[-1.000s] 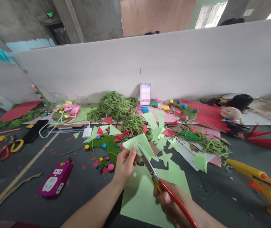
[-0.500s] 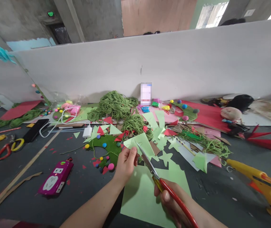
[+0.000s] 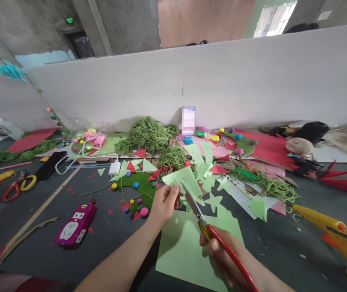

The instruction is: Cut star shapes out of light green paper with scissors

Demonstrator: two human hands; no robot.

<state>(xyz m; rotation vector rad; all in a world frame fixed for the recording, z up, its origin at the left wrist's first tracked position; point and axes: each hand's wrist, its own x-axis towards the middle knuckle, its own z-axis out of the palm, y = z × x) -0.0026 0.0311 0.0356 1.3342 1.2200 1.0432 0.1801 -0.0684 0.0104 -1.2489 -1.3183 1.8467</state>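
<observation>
My left hand [image 3: 166,204] pinches a small light green paper piece [image 3: 188,181] between thumb and fingers; a faint drawn line shows on it. My right hand [image 3: 222,253] is closed around the handles of red-and-yellow scissors [image 3: 202,221]. Their blades point up and left, with the tips at the paper's face beside my left thumb. Below both hands a larger light green sheet [image 3: 188,259] lies on the dark table. A cut green paper star [image 3: 213,201] rests just right of the blades. To the left of my left hand is a dark green felt crescent [image 3: 144,186] with coloured pom-poms.
Heaps of green yarn [image 3: 147,136] and paper scraps line the back, before a white partition [image 3: 115,89]. A phone [image 3: 188,121] leans there. A yellow glue gun [image 3: 328,223] lies right; a purple power strip [image 3: 76,223], pliers [image 3: 13,190] and a black phone [image 3: 50,165] lie left.
The whole view has shifted slightly, so things appear a little farther right. My left hand still holds the paper, and the scissors stay against it, with little other movement.
</observation>
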